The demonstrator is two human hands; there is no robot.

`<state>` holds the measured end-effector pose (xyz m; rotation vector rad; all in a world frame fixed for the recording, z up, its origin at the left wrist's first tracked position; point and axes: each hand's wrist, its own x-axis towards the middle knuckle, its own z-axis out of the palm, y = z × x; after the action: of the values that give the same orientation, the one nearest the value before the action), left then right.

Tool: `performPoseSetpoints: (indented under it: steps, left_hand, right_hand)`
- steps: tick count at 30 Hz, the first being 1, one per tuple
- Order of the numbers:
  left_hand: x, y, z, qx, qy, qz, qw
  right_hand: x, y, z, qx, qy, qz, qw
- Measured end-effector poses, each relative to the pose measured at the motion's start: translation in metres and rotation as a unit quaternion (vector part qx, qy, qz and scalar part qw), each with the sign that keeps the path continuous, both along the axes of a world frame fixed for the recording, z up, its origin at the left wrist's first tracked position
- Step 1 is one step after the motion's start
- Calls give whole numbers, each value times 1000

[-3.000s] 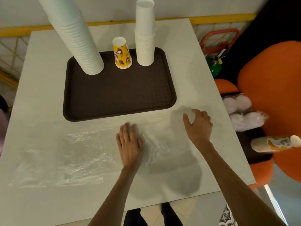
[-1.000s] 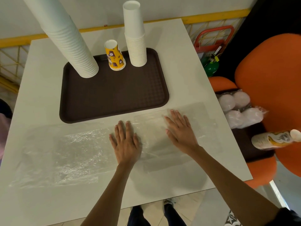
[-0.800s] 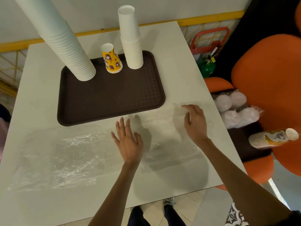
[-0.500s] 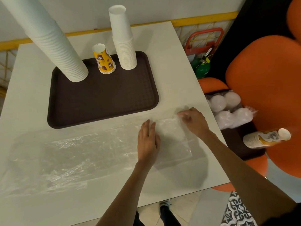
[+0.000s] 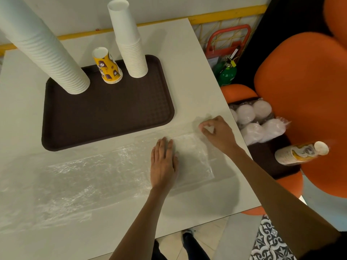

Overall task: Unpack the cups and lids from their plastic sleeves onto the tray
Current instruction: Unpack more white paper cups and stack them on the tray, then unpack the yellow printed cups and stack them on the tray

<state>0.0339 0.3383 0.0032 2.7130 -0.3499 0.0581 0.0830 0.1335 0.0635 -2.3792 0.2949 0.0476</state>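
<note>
left hand (image 5: 163, 163) lay flat, pressed plastic sleeve (image 5: 84, 175) onto bench (image 5: 184, 59) | right hand (image 5: 218, 135) pinched sleeve's right end | cup stacks (image 5: 132, 47) stood upside down on tray (image 5: 109, 119) beyond sleeve

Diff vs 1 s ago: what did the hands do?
The right hand, flat on the plastic sleeve a second ago, now pinches its right end, which looks folded back leftward. The left hand slid right along the sleeve and presses it flat. The cup stacks and tray stayed put.
</note>
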Motion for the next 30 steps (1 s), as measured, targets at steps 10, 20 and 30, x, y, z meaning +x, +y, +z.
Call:
performPoseSetpoints:
  steps: [10, 20, 30]
  left_hand:
    - [0, -1, 2, 8, 9, 8, 1000]
    - [1, -7, 7, 28, 24, 30, 999]
    - [3, -4, 8, 62, 51, 10, 997]
  right_hand:
    - [4, 16, -1, -38, 37, 40, 998]
    - [-28, 34, 0, -56, -185, -75, 978]
    - [-53, 52, -62, -239, -34, 175, 955]
